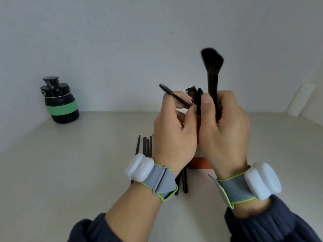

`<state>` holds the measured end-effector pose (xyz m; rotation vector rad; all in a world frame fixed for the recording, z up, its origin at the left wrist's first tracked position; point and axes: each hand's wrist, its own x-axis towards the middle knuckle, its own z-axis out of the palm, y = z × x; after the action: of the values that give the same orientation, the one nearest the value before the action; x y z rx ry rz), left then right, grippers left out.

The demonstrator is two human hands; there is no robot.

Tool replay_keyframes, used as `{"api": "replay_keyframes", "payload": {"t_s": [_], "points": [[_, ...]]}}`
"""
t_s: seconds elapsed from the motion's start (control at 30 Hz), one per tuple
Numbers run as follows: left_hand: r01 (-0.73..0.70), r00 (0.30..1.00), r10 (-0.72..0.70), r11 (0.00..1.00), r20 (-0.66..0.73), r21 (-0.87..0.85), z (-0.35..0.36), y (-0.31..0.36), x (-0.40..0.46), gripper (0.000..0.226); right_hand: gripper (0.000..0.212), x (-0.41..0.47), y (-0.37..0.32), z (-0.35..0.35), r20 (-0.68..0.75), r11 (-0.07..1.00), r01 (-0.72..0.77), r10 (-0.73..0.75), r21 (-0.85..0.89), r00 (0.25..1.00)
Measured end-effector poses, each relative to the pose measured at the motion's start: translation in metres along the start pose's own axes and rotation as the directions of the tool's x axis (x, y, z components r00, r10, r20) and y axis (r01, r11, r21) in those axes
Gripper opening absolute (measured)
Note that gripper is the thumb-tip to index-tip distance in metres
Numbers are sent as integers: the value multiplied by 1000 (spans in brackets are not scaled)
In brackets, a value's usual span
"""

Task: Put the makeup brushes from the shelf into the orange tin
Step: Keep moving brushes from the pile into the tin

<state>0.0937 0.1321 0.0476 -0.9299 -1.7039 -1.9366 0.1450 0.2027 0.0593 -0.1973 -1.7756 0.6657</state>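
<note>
My left hand (174,130) pinches a thin black spoolie brush (172,94), its bristled tip pointing up and to the left. My right hand (223,126) is closed around the handle of a large black powder brush (212,67), held upright with the bristles on top. The orange tin (199,164) stands behind and below both hands, mostly hidden; only its lower orange part shows. Several brush heads (194,91) stick up between my hands, above the tin. Several black brushes (146,145) lie on the shelf just left of the tin, partly under my left wrist.
A black bottle with a green band (60,100) stands at the back left corner of the pale shelf (78,163). A white wall rises behind. A white panel (302,100) leans at the far right. Both wrists wear grey straps with white modules.
</note>
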Motion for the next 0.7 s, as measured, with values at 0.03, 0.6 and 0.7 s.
{"api": "replay_keyframes", "payload": {"t_s": [0.03,0.6,0.7], "points": [[11,1000,-11,1000,-4,-19,1,0,0,18,19,0,-1,-1,11,1000,-4,4,-9,1000],[-14,1000,15,999,-8,40,-2,1,-1,20,16,-1,1,1,26,999,43,-42,-12,999],[-29,1000,29,1000,-2,9,-4,1,0,43,20,-2,1,3,34,999,33,-33,0,999]]}}
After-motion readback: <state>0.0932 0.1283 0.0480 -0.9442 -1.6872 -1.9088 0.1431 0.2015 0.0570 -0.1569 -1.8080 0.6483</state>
